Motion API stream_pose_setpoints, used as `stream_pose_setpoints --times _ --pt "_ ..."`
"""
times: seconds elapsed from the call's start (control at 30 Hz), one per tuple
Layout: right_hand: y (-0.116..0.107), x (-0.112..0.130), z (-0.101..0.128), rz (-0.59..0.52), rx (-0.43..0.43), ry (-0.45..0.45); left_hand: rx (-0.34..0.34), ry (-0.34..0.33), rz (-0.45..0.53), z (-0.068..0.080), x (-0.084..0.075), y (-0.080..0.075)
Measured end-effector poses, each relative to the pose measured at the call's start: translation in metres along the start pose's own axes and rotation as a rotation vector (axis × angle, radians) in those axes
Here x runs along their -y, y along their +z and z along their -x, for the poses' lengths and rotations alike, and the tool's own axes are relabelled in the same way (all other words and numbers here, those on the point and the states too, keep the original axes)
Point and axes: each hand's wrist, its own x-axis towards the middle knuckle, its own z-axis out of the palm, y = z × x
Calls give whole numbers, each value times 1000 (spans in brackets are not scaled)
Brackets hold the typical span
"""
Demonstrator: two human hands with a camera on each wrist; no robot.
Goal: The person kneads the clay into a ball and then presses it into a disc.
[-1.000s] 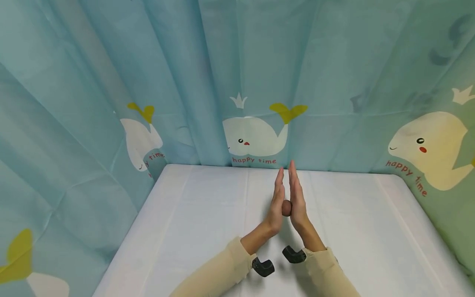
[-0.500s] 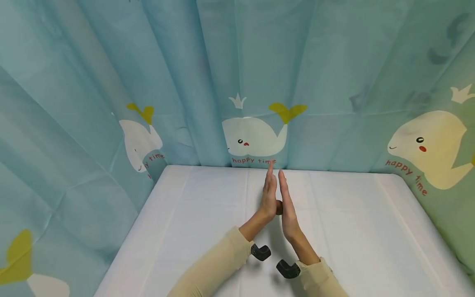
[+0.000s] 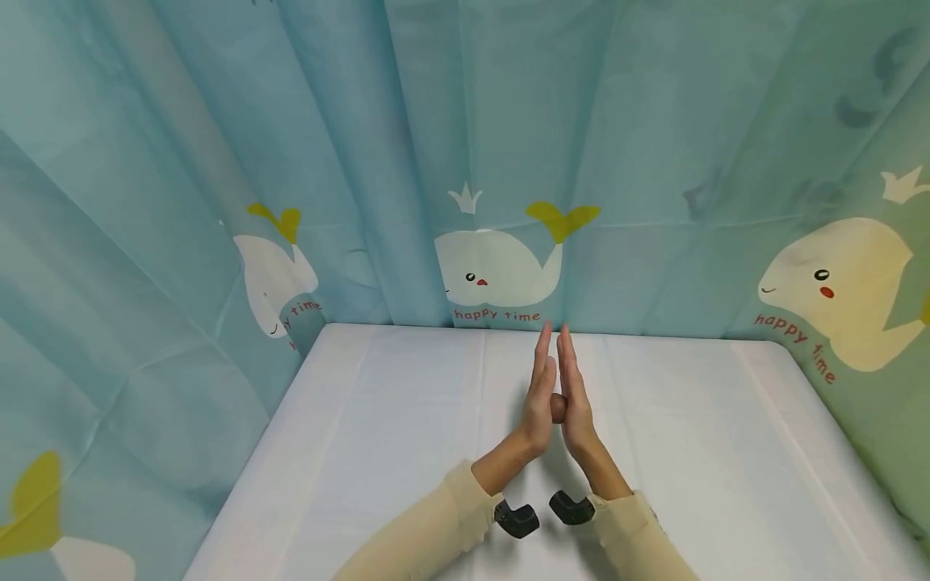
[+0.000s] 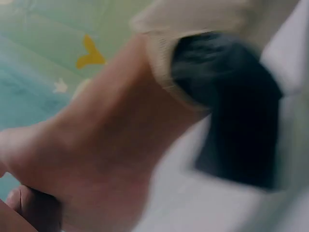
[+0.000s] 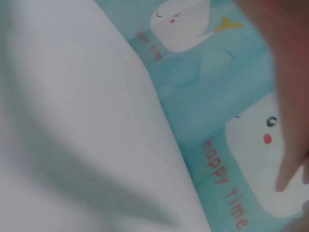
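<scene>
A small brown ball point(image 3: 558, 408), like a lump of clay, sits between two upright palms over the table. My left hand point(image 3: 539, 410) presses it from the left and my right hand point(image 3: 577, 407) from the right, both with straight fingers pointing away from me. The fingertips of the two hands stand close together, nearly level. In the left wrist view the ball point(image 4: 41, 210) shows dark at the lower left, partly covered by the hands. Only part of my right hand point(image 5: 289, 101) enters the right wrist view, at its right edge; the ball is hidden there.
A white-covered table point(image 3: 392, 420) spreads beneath the hands. Blue-green curtains point(image 3: 349, 161) printed with whales hang along its back and sides. Black wrist-worn devices point(image 3: 517, 520) project from both cream sleeves point(image 3: 436, 528), close to each other.
The palms have slid against each other: the left hand went forward as the right drew back, then the reverse. Both hands shifted left, then back right, with the ball staying between them.
</scene>
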Motion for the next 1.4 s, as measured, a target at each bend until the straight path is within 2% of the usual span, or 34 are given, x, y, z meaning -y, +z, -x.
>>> stream_pose_setpoints --times 0.13,0.3,0.5,0.63,0.73,0.8,0.9,1.0,1.07,1.2,1.3,1.4 --pt "9 0 7 0 13 -24 -15 5 -19 -13 -1 -7" --pt "17 9 10 85 20 -34 -44 -49 -6 -20 10 -12" --pt "13 18 1 159 0 -58 -25 -45 -15 -6 15 -5" --pt "3 12 -3 119 -9 -37 -13 -55 0 6 11 0" --pt "-1 7 -3 58 -20 -6 4 -64 19 9 4 2" --pt "0 5 -1 33 -18 2 1 -75 47 5 0 0" --pt "7 6 2 45 0 -3 -50 -115 91 -6 -3 -5" --pt "16 11 6 97 13 -26 -102 -154 86 -15 0 -10" --pt "20 15 8 139 12 -61 -106 -167 66 -16 4 -12" --pt "20 21 5 214 -15 -117 -68 -118 49 -13 15 -10" --pt "15 21 -1 215 -24 -108 -37 -86 26 -7 17 -6" --pt "7 19 -7 187 -27 -86 -19 -88 2 1 15 -2"
